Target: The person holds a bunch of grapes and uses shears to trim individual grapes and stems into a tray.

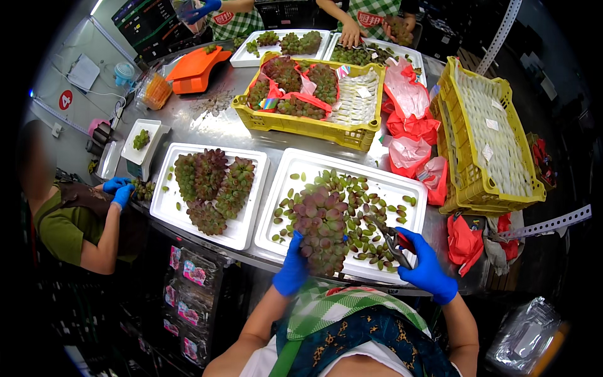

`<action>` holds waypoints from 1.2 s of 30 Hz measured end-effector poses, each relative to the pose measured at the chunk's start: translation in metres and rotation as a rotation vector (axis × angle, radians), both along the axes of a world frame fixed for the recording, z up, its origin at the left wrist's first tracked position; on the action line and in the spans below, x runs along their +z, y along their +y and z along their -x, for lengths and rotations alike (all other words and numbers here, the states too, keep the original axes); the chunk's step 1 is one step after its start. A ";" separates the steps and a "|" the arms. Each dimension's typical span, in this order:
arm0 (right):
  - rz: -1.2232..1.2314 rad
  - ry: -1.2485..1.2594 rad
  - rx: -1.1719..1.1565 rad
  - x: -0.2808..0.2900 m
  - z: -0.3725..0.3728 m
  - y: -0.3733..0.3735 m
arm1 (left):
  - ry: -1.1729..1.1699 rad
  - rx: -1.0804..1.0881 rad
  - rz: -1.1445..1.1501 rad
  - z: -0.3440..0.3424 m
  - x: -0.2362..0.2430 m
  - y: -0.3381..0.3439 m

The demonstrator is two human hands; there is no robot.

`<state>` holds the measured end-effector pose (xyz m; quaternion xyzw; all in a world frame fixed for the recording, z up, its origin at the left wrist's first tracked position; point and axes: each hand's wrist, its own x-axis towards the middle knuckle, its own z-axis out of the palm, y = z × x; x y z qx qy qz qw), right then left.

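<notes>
A large bunch of purple-green grapes [321,229] is in my left hand [291,267], which wears a blue glove and grips the bunch from its left side, over the near edge of a white tray [286,188]. My right hand [430,267], gloved in blue too, is closed around a pair of small scissors [397,244], their blades pointing toward the bunch without touching it. Many loose green grapes [361,213] lie scattered in the tray. The fingertips of my left hand are partly hidden behind the bunch.
Left of my tray, another white tray [242,229] bears several grape bunches. A yellow crate [301,127] with bunches in red wrapping stands behind. Red bags [411,129] and a tilted yellow crate [449,129] are at right. A co-worker's gloved hands [119,188] hold grapes beside a scale [146,157].
</notes>
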<state>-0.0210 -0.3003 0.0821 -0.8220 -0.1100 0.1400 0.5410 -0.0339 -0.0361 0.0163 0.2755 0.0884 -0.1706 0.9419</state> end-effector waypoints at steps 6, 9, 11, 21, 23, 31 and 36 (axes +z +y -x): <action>0.575 -0.367 0.143 0.048 -0.004 0.023 | -0.004 -0.022 -0.079 0.003 0.013 0.000; 0.748 -0.479 0.192 0.054 -0.007 0.027 | 0.028 -0.023 -0.116 0.004 0.015 0.000; 0.790 -0.521 0.206 0.056 -0.008 0.029 | 0.054 -0.021 -0.082 0.005 0.008 0.002; 0.922 -0.630 0.233 0.071 -0.011 0.038 | 0.030 0.011 -0.226 0.007 -0.004 0.002; 0.932 -0.641 0.228 0.071 -0.011 0.038 | 0.045 0.001 -0.143 0.005 -0.006 0.002; 0.944 -0.580 0.260 0.065 -0.014 0.035 | 0.069 -0.031 -0.210 0.005 -0.011 0.000; 0.885 -0.571 0.231 0.059 -0.017 0.026 | 0.028 -0.020 -0.095 -0.002 0.019 -0.013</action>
